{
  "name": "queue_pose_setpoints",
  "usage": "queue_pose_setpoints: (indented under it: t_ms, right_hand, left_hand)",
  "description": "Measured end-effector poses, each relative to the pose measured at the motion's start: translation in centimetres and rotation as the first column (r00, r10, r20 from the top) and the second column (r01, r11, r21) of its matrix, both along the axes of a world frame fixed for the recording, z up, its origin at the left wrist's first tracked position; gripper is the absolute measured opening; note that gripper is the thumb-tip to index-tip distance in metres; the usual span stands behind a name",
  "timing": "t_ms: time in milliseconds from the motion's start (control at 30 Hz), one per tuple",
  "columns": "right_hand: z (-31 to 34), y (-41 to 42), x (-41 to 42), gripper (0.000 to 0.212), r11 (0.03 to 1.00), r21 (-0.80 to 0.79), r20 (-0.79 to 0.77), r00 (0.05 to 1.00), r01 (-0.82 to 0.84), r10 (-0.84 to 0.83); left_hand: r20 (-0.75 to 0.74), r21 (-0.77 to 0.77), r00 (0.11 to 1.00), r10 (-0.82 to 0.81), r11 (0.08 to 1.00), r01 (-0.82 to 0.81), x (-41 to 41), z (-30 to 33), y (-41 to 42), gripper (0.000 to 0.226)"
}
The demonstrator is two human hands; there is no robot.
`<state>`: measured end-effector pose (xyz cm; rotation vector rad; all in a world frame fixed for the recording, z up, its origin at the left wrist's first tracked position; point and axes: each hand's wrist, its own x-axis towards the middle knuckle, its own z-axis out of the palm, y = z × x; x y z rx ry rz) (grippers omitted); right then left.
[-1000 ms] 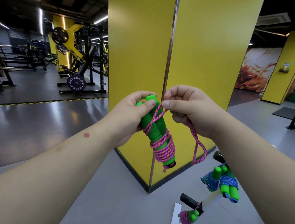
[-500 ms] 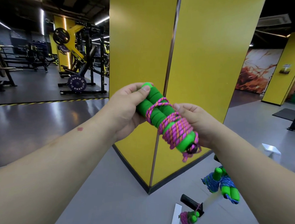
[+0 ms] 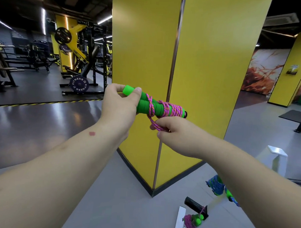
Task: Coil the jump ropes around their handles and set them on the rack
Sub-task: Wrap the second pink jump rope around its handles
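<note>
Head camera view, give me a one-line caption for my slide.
Left hand grips green handles; right hand pinches the pink rope beneath them.

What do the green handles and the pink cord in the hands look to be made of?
Green handles: apparently soft foam, matte, with ribbed segments and no shine. Pink cord: looks like braided fabric or nylon rope, showing a woven pink-and-orange pattern; the exact fibre cannot be told.

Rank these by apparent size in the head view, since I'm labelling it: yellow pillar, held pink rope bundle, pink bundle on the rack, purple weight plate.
1. Yellow pillar, by far.
2. Held pink rope bundle, though it is nearest the camera.
3. Purple weight plate and pink bundle on the rack look alike; the plate stands much farther off, so no ranking.
</note>
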<state>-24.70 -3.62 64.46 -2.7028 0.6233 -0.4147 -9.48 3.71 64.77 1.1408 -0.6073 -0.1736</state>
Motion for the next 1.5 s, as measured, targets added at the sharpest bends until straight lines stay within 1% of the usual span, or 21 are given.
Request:
queue_pose_setpoints:
  t_ms: [67,133,200,300,367,467,600,700,800,867,900,933,967,1033,1100,1133,1200,1267,1300,1400,1500]
  right_hand:
    - [0.9,0.4,-0.3,0.021,0.983,-0.186,-0.055,0.998,-0.011,0.000]
    - [1.6,0.5,-0.7,0.015,0.960,-0.279,-0.058,0.998,-0.007,-0.010]
    - [2.0,0.9,-1.0,0.014,0.950,-0.313,-0.026,1.000,0.005,-0.014]
    - [2.5,1.7,-0.9,0.025,0.958,-0.287,-0.005,1.000,0.008,-0.010]
    - [2.6,2.2,-0.8,0.031,0.981,-0.194,-0.004,1.000,-0.010,0.010]
    - [2.7,2.3,-0.8,0.037,0.993,0.113,0.142,0.990,-0.035,0.019]
    - [2.6,1.6,-0.4,0.046,0.870,0.484,0.236,0.971,-0.093,-0.028]
    - [2.6,1.2,-0.3,0.056,0.770,0.623,0.260,0.965,-0.134,-0.043]
    - [2.7,1.2,-0.5,0.057,0.716,0.672,0.299,0.954,-0.190,-0.028]
    - [2.8,1.3,-0.5,0.050,0.796,0.577,0.308,0.952,-0.183,-0.004]
    - [2.9,1.4,-0.6,0.050,0.891,0.428,0.294,0.955,-0.152,0.022]
    - [2.9,1.5,-0.7,0.050,0.973,0.199,0.263,0.963,-0.118,0.063]
    - [3.1,1.6,-0.8,0.051,0.993,-0.048,0.195,0.974,-0.105,0.113]
    - [3.3,2.0,-0.7,0.052,0.906,-0.391,-0.026,0.985,-0.165,0.168]
    - [3.4,2.5,-0.4,0.054,0.832,-0.495,-0.150,0.968,-0.251,0.203]
    - [3.3,2.6,-0.2,0.053,0.831,-0.484,-0.126,0.962,-0.273,0.242]
    - [3.5,2.7,-0.2,0.048,0.902,-0.362,0.066,0.958,-0.237,0.278]
    - [3.8,2.2,-0.1,0.044,0.983,-0.095,0.308,0.935,-0.155,0.177]
    - [3.9,1.8,0.0,0.043,0.988,0.060,0.401,0.910,-0.142,0.106]
    - [4.2,0.8,0.4,0.041,0.903,0.389,0.547,0.834,-0.180,-0.070]
    - [4.2,0.2,0.8,0.031,0.813,0.546,0.565,0.805,-0.201,-0.180]
  left_hand:
    - [0.144,0.044,0.986,0.081,0.995,-0.088,0.2,0.1,0.4,0.022]
    - [0.229,0.041,0.965,0.127,0.989,-0.140,0.4,0.4,0.8,0.022]
    - [0.277,0.032,0.948,0.158,0.984,-0.173,0.6,0.7,1.0,0.023]
    - [0.318,0.024,0.931,0.179,0.980,-0.197,0.5,0.6,0.8,0.026]
    - [0.292,0.014,0.940,0.174,0.982,-0.186,0.3,0.3,0.6,0.026]
    - [0.181,0.029,0.974,0.133,0.990,-0.141,0.0,-0.2,0.3,0.028]
    - [0.013,0.034,0.999,0.030,0.999,-0.030,-0.9,-0.3,0.5,0.039]
    - [0.020,0.051,1.000,0.021,0.998,-0.022,-0.8,-0.2,0.6,0.043]
    - [0.005,0.048,1.000,-0.001,0.999,0.001,-0.6,-0.4,0.7,0.038]
    - [0.012,0.061,1.000,-0.018,0.998,0.017,-0.8,-0.5,0.7,0.033]
    - [0.019,0.061,0.999,-0.027,0.998,0.026,-0.9,-0.6,0.7,0.030]
    - [0.020,0.057,0.999,-0.037,0.998,0.036,-1.0,-0.6,0.6,0.028]
    - [0.015,0.052,0.999,-0.046,0.998,0.045,-1.0,-0.6,0.5,0.027]
    - [-0.013,0.053,0.998,-0.062,0.997,0.063,-0.9,-0.7,0.4,0.022]
    - [-0.031,0.058,0.996,-0.087,0.994,0.089,-1.1,-0.7,0.3,0.015]
    - [-0.025,0.071,0.994,-0.102,0.992,0.104,-1.2,-0.7,0.3,0.013]
    - [-0.002,0.104,0.989,-0.145,0.984,0.144,-1.4,-0.7,0.5,0.013]
    - [0.036,0.131,0.985,-0.171,0.978,0.165,-1.3,-0.9,0.7,0.013]
    - [0.067,0.142,0.983,-0.170,0.977,0.159,-1.3,-1.1,0.7,0.012]
    - [0.195,0.194,0.969,-0.151,0.975,0.113,-1.7,-1.3,1.0,0.010]
    - [0.283,0.240,0.945,-0.161,0.966,0.092,-2.1,-1.4,1.2,0.011]
